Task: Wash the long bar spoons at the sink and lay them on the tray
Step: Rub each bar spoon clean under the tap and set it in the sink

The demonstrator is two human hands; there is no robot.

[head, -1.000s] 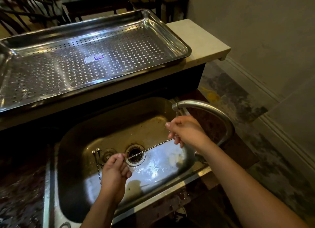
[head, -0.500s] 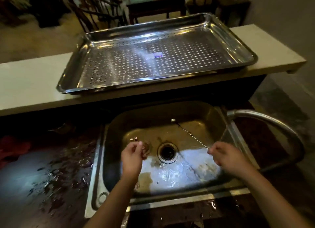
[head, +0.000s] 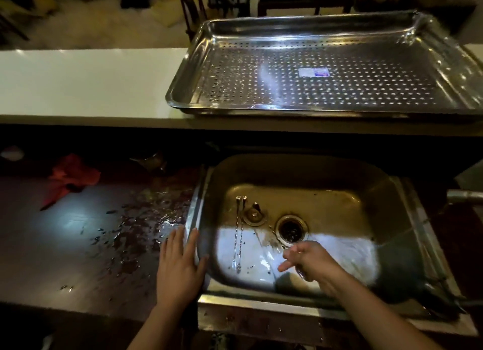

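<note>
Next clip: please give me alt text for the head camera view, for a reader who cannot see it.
Two bar spoons lie side by side in a steel sink. The left hand rests flat on the sink's left rim, and the right hand reaches in near the drain. A perforated tray sits empty on the pale counter behind.
</note>
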